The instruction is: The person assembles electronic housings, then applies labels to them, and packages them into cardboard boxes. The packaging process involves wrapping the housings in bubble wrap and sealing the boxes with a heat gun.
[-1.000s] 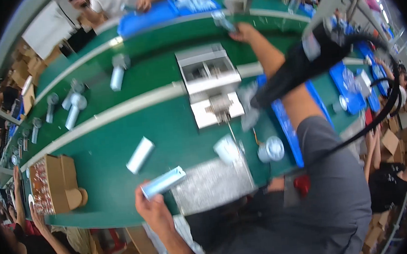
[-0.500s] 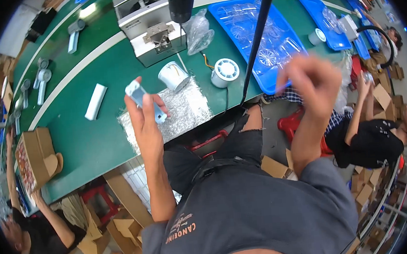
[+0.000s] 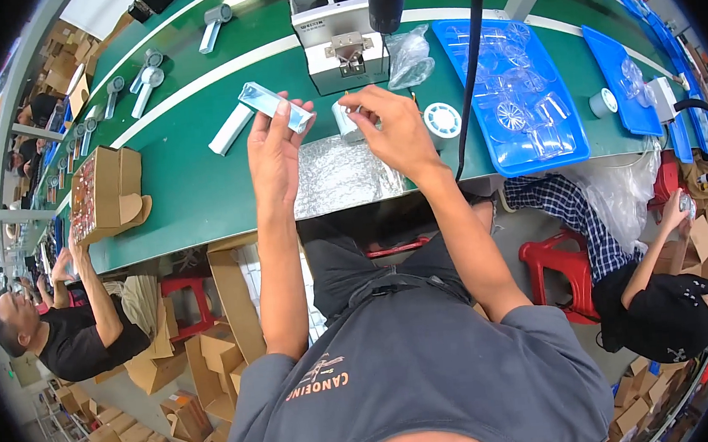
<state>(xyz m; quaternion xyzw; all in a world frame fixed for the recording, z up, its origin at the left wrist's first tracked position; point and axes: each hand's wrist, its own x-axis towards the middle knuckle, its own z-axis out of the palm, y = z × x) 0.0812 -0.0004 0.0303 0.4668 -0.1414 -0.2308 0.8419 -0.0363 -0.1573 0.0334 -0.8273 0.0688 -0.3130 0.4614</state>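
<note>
My left hand (image 3: 277, 156) grips a pale blue, hollow, handle-shaped plastic shell (image 3: 257, 98), held tilted above the bench. My right hand (image 3: 393, 131) has its thumb and forefinger pinched together in front of a white cylindrical housing (image 3: 345, 127), which it partly hides. What the pinch holds, if anything, is too small to make out. Under both hands lies a silvery, crinkled mat (image 3: 338, 181). A white, closed-looking handle piece (image 3: 230, 131) rests on the green bench just beyond my left hand. Right of my right hand stands a round white fan unit with a spoked top (image 3: 442, 120).
A grey-white bench machine (image 3: 345, 59) stands behind, with a plastic bag (image 3: 410, 59) beside it. A blue tray (image 3: 569, 150) of clear parts lies right. Several handheld fans (image 3: 146, 83) lie far left, past a cardboard box (image 3: 122, 185). A black cable (image 3: 474, 54) hangs in front; co-workers sit both sides.
My right hand has come down and left from the raised, blurred position to the white housing, its fingers now pinched. My left hand still holds the shell, now turned more sideways. The view has shifted.
</note>
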